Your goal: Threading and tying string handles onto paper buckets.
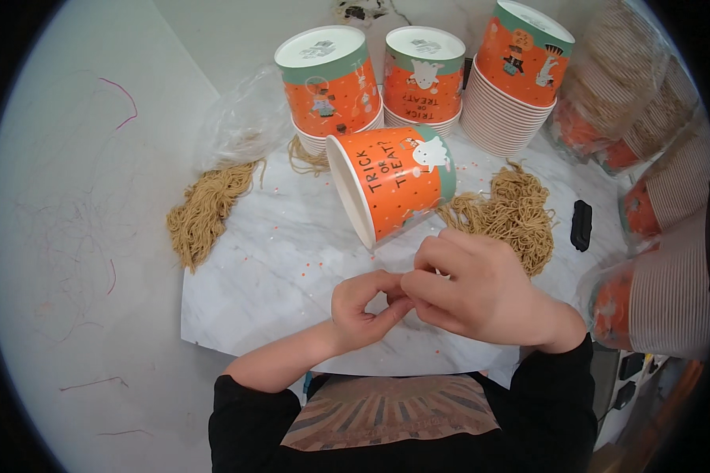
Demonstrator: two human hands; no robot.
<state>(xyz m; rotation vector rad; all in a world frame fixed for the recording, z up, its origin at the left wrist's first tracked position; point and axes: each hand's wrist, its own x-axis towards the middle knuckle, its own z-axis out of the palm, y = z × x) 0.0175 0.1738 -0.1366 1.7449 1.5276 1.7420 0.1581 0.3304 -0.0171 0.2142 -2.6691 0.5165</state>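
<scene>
My left hand (364, 309) and my right hand (481, 290) meet over the near part of a marble-patterned sheet (268, 276). Their fingertips are pinched together, and whatever is between them is hidden. Just beyond the hands an orange paper bucket (402, 185) with a green band lies on its side, its open mouth facing left. A bundle of tan strings (513, 213) lies to the right of the bucket, close to my right hand.
Three stacks of upturned orange buckets (327, 79) (422, 75) (517, 71) stand at the back. Plastic-wrapped bucket stacks (670, 292) line the right side. Another tan string bundle (205, 213) spills from a clear bag (244, 122) on the left. A small black object (581, 225) lies at right.
</scene>
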